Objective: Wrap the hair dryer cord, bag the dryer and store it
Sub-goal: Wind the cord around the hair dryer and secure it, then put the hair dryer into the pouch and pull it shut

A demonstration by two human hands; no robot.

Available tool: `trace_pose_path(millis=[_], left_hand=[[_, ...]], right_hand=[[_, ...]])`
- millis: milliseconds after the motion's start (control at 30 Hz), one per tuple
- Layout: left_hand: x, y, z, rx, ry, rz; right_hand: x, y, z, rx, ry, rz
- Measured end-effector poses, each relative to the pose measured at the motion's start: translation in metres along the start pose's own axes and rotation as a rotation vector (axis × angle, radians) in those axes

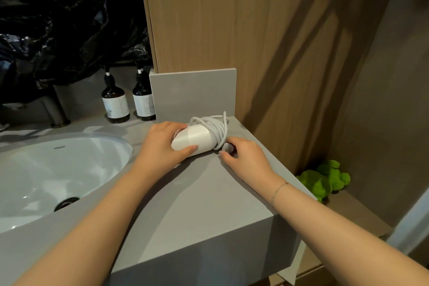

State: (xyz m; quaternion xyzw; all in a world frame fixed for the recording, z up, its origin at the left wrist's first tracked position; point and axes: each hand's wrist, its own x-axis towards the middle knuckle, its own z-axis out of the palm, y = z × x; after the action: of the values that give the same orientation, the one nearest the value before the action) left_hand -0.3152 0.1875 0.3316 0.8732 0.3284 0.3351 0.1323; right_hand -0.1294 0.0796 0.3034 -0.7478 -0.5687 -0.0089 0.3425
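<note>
Seen from above, a white hair dryer (192, 140) lies on its side near the back right corner of a grey tabletop (197, 193), just in front of a low grey upstand (192, 93) and a wooden wall panel. The left hand (160, 146) wraps around the dryer's body, thumb across the front, holding it down. White cord (217, 127) is looped many times around the far end of the dryer. The right hand (243, 153) pinches the plug (226, 147) at the cord's free end, right beside the coils. Wrapping looks nearly finished; the step in hand appears to be securing the plug end. Next would likely come tucking that end under a loop so the coils stay put, then finding a bag, though none is clearly visible. To the left sit a white oval sink (46, 169) and two brown pump bottles (115, 102). Crumpled black plastic (58, 30) fills the upper left. A green plush toy (325, 179) rests on a lower ledge to the right.
</note>
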Motion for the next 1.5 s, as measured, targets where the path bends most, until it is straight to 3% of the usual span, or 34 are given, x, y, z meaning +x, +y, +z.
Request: trace_pose_path(millis=[200, 367, 667, 1067, 1267, 1500], left_hand=[[-0.003, 0.011, 0.011, 0.132, 0.024, -0.019], [-0.037, 0.030, 0.002, 0.178, 0.117, 0.092], [-0.093, 0.092, 0.001, 0.189, -0.055, 0.002], [-0.146, 0.197, 0.089, 0.090, -0.112, 0.246], [-0.167, 0.223, 0.161, 0.099, -0.299, 0.300], [-0.157, 0.227, 0.257, 0.131, -0.560, 0.208]], right_hand=[[-0.004, -0.002, -0.002, -0.062, 0.014, 0.043], [-0.025, -0.003, -0.013, -0.078, 0.013, 0.028], [-0.100, -0.004, -0.068, -0.139, -0.048, -0.002], [-0.219, 0.079, -0.134, -0.295, -0.026, 0.093], [-0.264, 0.146, -0.138, -0.330, -0.084, 0.182], [-0.276, 0.224, -0.122, -0.403, -0.208, 0.258]])
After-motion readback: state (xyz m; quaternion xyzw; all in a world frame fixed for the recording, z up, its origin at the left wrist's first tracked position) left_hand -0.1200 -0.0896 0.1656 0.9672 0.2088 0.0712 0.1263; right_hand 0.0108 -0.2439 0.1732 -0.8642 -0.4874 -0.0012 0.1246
